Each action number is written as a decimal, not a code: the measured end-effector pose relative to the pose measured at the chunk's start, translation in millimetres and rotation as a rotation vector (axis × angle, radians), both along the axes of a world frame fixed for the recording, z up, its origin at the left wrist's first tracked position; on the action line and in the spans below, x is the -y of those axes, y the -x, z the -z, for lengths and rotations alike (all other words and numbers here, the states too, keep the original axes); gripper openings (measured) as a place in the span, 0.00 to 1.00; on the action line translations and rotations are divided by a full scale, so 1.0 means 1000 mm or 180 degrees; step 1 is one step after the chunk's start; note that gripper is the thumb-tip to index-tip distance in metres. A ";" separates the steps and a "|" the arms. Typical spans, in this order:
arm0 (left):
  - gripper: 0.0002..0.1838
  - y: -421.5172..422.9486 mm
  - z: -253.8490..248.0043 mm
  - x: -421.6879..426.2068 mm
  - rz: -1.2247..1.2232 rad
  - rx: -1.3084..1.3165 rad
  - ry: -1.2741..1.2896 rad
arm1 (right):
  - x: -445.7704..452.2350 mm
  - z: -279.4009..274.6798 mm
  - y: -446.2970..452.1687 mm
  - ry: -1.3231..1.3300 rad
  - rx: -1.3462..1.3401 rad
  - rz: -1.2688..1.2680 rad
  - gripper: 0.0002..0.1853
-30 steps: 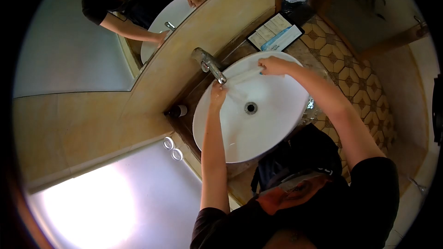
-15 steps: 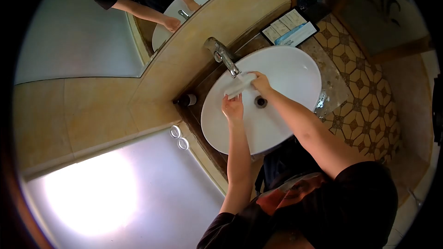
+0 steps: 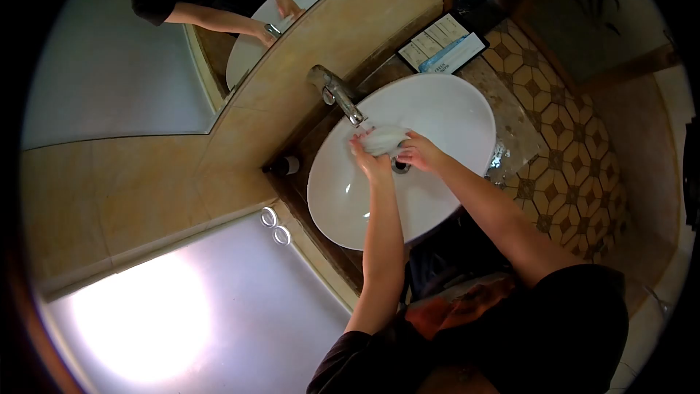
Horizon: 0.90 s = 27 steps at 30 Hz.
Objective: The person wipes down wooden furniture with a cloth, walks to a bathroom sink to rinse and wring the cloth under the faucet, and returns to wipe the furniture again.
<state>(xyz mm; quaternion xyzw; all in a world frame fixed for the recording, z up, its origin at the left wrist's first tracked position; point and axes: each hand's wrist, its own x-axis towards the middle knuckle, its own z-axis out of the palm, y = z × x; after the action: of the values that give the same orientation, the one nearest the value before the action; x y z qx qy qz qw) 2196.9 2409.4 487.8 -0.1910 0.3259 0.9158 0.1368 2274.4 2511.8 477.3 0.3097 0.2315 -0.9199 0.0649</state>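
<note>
A: Found the white cloth?

B: Yes. Bunched inside the oval sink, towards the tap-side edge, just below the spout of the tap.

A: Any guess at the step in hand?

B: Rinsing or wetting by hand, most likely, under a probable thread of water. Too blurred for certainty.

A: And for the next move?

B: Probably best to gather the loose folds, turn the bundle under the spout and lift any slack clear of the drain.

A: Describe the look.

B: Thin, limp, crumpled, faintly see-through in places, apparently wet. Impossible to make out any hem or pattern.

A: Now the hands.

B: Left hand: cupped, with fingers curled round the end nearest the tap. Right hand: closed, with bent fingers gripping the opposite end.

A: Further out?

B: On the bench, packets in a dark tray at the wall-side right corner; near the left end, a small dark bottle. Above, a mirror with both arms reflected.
</note>
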 end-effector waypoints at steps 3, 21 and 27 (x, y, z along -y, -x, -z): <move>0.17 -0.008 -0.003 0.000 0.0026 -0.0162 -0.0083 | 0.001 -0.018 -0.005 0.1419 -0.0407 0.0308 0.17; 0.23 -0.030 -0.035 -0.002 -0.0994 0.0820 0.0251 | 0.029 -0.040 0.037 0.1021 0.0648 0.1885 0.11; 0.23 -0.032 -0.048 -0.011 -0.0953 0.1040 0.0153 | 0.021 -0.035 0.036 0.1216 0.0828 0.1903 0.14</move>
<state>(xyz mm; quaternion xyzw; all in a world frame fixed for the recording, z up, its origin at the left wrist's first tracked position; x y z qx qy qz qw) 2228.7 2419.9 536.1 -0.3863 0.2890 0.8747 0.0457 2238.0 2490.9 512.0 0.4601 -0.0551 -0.8779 -0.1209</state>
